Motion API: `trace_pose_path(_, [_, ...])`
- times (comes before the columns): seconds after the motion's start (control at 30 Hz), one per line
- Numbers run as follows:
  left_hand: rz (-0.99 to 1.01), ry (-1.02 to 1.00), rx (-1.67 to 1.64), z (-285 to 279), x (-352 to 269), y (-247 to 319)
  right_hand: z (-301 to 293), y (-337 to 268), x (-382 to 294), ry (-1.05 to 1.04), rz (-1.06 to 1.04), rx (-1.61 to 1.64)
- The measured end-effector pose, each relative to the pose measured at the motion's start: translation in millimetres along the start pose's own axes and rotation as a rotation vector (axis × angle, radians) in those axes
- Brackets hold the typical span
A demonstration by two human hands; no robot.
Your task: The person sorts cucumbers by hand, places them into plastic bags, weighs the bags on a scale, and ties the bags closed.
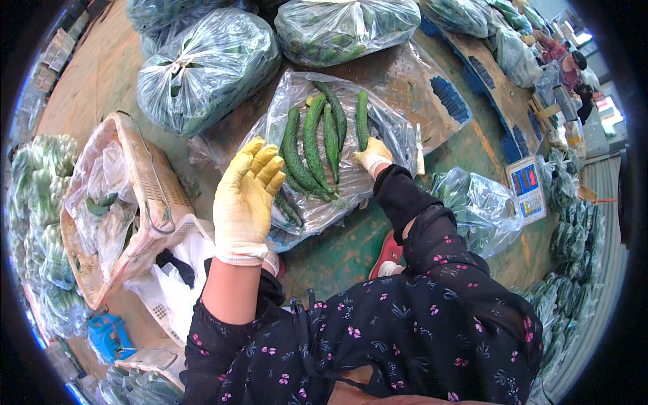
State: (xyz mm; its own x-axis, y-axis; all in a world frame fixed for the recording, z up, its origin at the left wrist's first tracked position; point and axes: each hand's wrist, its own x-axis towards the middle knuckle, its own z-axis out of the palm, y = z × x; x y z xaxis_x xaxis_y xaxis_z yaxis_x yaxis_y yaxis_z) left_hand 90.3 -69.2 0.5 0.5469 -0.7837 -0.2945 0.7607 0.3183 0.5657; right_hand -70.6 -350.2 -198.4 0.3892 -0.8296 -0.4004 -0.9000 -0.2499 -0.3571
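Note:
Several long, dark green cucumbers (314,142) lie side by side on a sheet or bag of clear plastic film (349,202) in front of me. My right hand (375,153), in a yellow-coated glove, grips the near end of a separate cucumber (362,119) at the right of the group. My left hand (245,202), gloved alike, is raised at the left edge of the film with its palm up. Its fingers are bent, a little apart and hold nothing. Part of another cucumber (287,208) shows low on the film, beside the left fingers.
Large tied bags of cucumbers (210,71) stand beyond the film. At left is a plastic-lined crate (162,167). A digital scale (526,190) and a plastic bag of produce (476,207) are at right. A blue stool (109,336) sits lower left. Another person (567,66) is far right.

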Motion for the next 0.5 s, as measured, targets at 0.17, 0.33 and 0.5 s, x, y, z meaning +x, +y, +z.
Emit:
trace_pose_path(0.17, [-0.079,0.032,0.033,0,3,-5,9,37,20,-0.039,-0.045,0.003])
trace_pose_path(0.33, [-0.078,0.099,0.07,-15,4,-5,-7,-4,-19,-0.46,-0.105,1.04])
trace_pose_path(0.5, [-0.055,0.186,0.169,-13,10,-16,-12,-78,-110,-0.893,-0.474,1.341])
